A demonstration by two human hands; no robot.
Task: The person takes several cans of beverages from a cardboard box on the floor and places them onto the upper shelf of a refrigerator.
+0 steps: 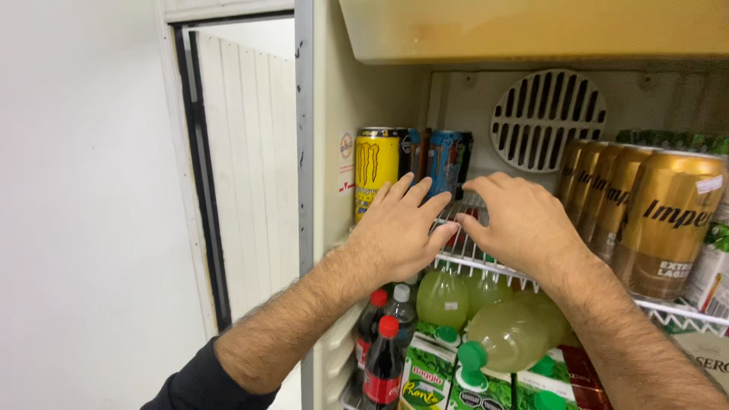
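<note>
My left hand [399, 228] reaches into an open fridge with fingers spread, resting at the front of a white wire shelf [486, 262], just right of a tall yellow can [377, 167]. My right hand [524, 220] hovers beside it over the same shelf, fingers curled down and apart, holding nothing. Blue cans [443, 158] stand behind the two hands. A row of gold cans [653, 216] stands to the right of my right hand.
Below the shelf lie pale green bottles [509, 334] with green caps, dark soda bottles with red caps [382, 364] and green cartons [425, 380]. A round vent grille [547, 118] sits on the back wall. A white wall and door frame [197, 167] are at left.
</note>
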